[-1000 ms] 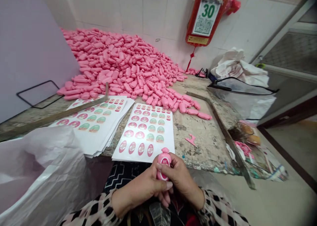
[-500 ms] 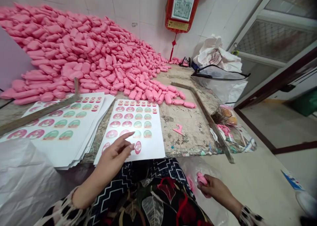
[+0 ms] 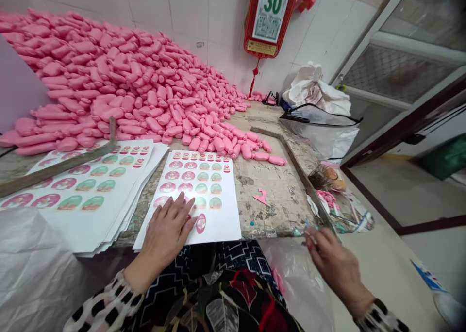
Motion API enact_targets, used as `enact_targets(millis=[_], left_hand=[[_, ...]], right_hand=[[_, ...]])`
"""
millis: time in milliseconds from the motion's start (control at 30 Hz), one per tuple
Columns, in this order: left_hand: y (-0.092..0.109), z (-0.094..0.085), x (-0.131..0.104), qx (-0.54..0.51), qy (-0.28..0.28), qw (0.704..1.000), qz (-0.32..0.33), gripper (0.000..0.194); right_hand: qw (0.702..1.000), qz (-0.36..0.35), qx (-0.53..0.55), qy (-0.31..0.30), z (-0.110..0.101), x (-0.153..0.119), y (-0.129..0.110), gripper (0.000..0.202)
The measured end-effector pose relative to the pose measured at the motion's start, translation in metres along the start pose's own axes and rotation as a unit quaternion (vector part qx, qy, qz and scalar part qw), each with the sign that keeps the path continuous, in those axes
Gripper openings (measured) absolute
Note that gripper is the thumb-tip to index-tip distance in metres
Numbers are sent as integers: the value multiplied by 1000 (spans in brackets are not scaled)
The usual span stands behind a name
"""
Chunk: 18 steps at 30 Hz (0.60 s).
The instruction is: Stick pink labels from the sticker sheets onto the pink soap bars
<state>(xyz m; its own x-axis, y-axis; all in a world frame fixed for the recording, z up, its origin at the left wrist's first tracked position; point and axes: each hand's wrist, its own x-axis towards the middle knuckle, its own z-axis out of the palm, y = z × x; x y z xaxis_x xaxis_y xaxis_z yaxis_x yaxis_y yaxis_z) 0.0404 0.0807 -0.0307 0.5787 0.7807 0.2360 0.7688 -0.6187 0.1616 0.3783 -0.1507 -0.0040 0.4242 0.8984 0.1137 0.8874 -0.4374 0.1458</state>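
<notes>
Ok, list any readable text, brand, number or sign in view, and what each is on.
"30": green, on the wall calendar. Its smaller print is too small to read.
Loose sticker sheet: has lettering, too small to read.
Sticker sheet stack: same, can't be read.
Blue-and-white item on the floor: markings too blurred to read.

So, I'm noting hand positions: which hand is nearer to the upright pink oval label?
Left. The left hand lies over the label sheet, just beside the upright pink oval label; the right hand is well off to the label's right, by the table edge.
</notes>
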Motion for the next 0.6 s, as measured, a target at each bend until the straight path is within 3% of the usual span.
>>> enact_targets(millis=[67,100,333,500,600], left_hand=[[1,7,-1,22,-24,999,-7,52],[2,9,-1,27,-33,999,-9,53],[5,7,-1,29,-49,998,-20,54],[6,8,-2,25,-43,998,-23,53],[6,7,-2,20,-41,999,-23,53]], right_hand=[[992,85,-76,59,-18,16,9,38],[988,108,-100,55,-22,22,15,38],[980,142,-61,-123,-12,44,41,31],[972,162,-45,-162,-17,63,45,30],[976,150,-44,-153,-18,72,52,27]])
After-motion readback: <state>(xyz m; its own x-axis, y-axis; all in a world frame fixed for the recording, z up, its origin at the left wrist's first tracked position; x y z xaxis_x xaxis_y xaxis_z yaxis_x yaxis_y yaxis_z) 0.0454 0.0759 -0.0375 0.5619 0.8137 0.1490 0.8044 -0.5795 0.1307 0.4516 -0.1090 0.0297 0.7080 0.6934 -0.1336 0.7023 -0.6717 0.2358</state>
